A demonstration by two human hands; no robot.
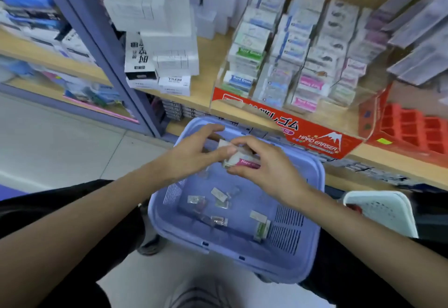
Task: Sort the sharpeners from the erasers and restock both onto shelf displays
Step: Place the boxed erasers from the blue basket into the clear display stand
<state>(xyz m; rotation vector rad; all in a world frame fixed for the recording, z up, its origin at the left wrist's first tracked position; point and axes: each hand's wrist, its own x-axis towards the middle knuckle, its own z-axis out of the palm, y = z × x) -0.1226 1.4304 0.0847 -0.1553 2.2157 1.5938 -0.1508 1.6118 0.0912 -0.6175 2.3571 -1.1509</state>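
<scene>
Above the basket (321, 181), the left hand (194, 152) and right hand (264, 162) together grip a small stack of erasers (242, 161). Loose sharpeners (218, 220) lie inside it. Restocking comes next, I judge: lifting the stack beyond the basket into the eraser display (315, 135).

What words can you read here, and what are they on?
"HARD ERASER": red cardboard display box.
"Hard Eraser": blue-banded eraser inside it.
"REFILL", upside down: white shelf box.
"Hard": pink-banded eraser, held by left hand and right hand.
Other packets: too blurred.
</scene>
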